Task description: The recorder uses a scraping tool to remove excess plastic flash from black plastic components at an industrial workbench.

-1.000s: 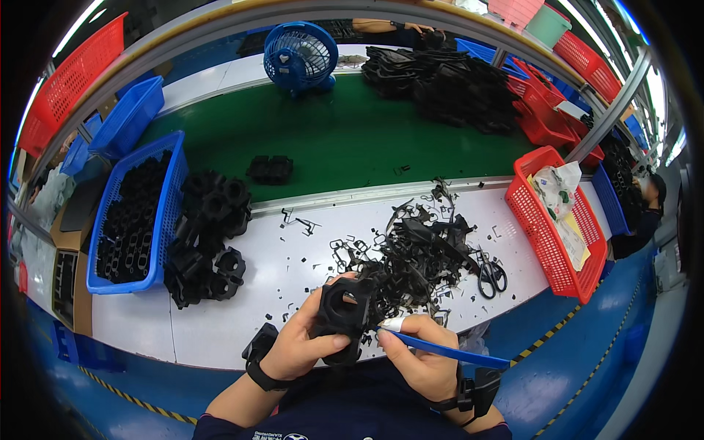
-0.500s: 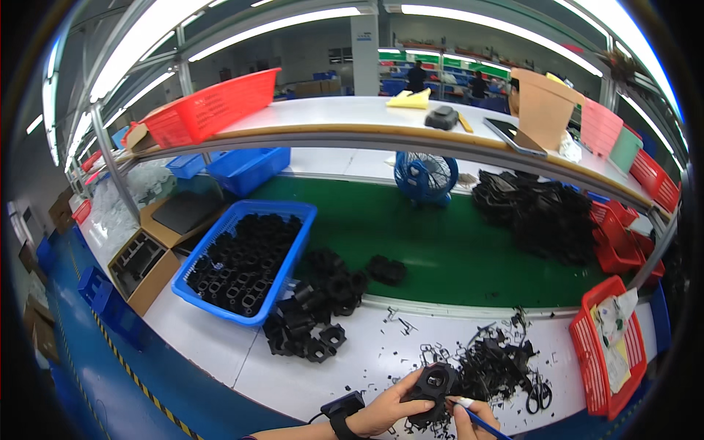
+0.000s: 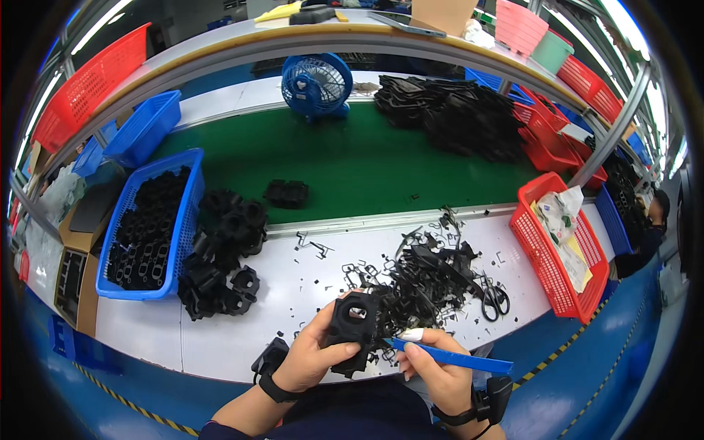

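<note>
Head view, black boxy plastic part [image 3: 353,328], round hole

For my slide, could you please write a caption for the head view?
Left hand holds a black plastic part while right hand applies a blue tool.

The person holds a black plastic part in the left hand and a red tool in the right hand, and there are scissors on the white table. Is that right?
Not quite. In the head view the tool in the right hand is blue, not red. The rest holds: the left hand holds the black plastic part, and scissors lie on the white table.
</note>
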`<state>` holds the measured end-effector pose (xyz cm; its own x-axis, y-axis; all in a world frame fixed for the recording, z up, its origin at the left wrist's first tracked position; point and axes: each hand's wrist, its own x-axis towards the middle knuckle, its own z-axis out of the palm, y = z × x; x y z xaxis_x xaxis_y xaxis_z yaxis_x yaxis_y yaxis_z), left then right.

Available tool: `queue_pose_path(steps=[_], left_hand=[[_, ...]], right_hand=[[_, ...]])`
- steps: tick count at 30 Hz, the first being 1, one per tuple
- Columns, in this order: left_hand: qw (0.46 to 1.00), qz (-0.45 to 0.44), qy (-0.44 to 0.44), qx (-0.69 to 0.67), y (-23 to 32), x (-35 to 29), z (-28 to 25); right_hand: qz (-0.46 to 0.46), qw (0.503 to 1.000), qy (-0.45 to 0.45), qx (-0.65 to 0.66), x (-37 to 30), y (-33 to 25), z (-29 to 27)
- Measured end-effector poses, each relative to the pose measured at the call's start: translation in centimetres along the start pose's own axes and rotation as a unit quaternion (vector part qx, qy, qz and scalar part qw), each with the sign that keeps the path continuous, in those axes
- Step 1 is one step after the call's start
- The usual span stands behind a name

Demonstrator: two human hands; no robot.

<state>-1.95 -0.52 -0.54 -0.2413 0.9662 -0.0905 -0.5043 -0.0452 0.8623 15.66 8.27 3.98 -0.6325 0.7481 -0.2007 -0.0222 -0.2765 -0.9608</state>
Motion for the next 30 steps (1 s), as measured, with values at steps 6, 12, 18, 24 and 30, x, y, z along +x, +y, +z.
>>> queue_pose_path(steps=[6,12,18,24,30], left_hand=[[1.0,0.0,-0.017,0.022,-0.4,-0.6,0.8],[0.999,0.015,-0.027,0.04,-0.1,-1.2,0.9],[0.998,0.026,-0.042,0.05,-0.2,-1.1,0.6],[0.994,0.046,-0.048,0.089,-0.1,-1.0,0.7],[0.994,0.05,-0.045,0.091,-0.1,-1.0,0.8]], right_hand=[[-0.178,0.958,0.019,-0.223,-0.6,1.2,0.2],[-0.217,0.941,0.021,-0.26,-0.4,1.1,0.8],[-0.234,0.923,0.009,-0.305,-0.2,0.9,0.9],[-0.26,0.91,0.027,-0.323,-0.1,0.6,1.2],[-0.27,0.899,0.044,-0.341,-0.2,0.3,1.4]])
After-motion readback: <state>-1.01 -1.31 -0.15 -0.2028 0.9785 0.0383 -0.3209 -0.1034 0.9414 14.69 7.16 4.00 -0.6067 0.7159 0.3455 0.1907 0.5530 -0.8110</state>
